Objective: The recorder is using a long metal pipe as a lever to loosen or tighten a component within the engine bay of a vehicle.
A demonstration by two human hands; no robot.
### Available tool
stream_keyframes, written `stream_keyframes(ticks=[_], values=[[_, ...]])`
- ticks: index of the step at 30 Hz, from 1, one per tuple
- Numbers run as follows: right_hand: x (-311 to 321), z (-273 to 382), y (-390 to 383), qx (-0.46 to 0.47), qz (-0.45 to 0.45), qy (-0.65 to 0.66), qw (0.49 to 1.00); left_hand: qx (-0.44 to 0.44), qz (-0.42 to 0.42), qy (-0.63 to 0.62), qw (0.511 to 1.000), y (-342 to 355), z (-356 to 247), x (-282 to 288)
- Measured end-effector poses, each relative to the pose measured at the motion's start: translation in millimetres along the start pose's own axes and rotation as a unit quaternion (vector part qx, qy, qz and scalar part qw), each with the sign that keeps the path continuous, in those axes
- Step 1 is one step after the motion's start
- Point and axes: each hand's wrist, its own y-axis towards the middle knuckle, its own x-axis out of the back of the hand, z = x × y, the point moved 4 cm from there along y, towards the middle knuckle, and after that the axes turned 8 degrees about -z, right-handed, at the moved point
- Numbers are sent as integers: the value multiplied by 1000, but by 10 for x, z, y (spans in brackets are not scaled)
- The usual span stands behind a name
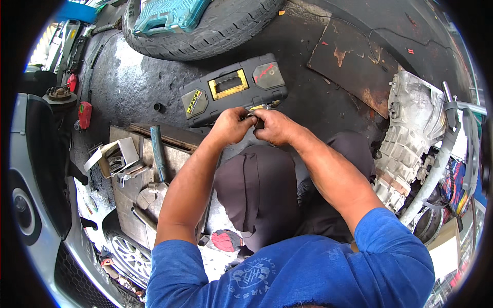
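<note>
My left hand (233,125) and my right hand (277,127) meet at the front edge of a black toolbox (205,79). The fingers of both are curled and pinched together around something small, which I cannot make out. Behind them, the toolbox has a yellow-framed handle (228,84) on its lid, which is closed. A bit of yellow, perhaps a latch, shows just above my right fingers. Below my hands are my knees in dark trousers (257,185).
A tyre (215,38) with a teal case (169,15) on it lies beyond the toolbox. At left, an open carton (126,151) and a tube (157,154) rest on a board. A metal gearbox housing (405,133) stands at right; a car front (38,169) is far left.
</note>
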Motion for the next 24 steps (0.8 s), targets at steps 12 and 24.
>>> stream_keyframes(ticks=[12,24], values=[[-542,-432,239,-64,-88,100,989,-193,56,354,913,376,-57,203],[-946,-753,454,-35,-227,51,972,-14,8,325,946,785,279,458]])
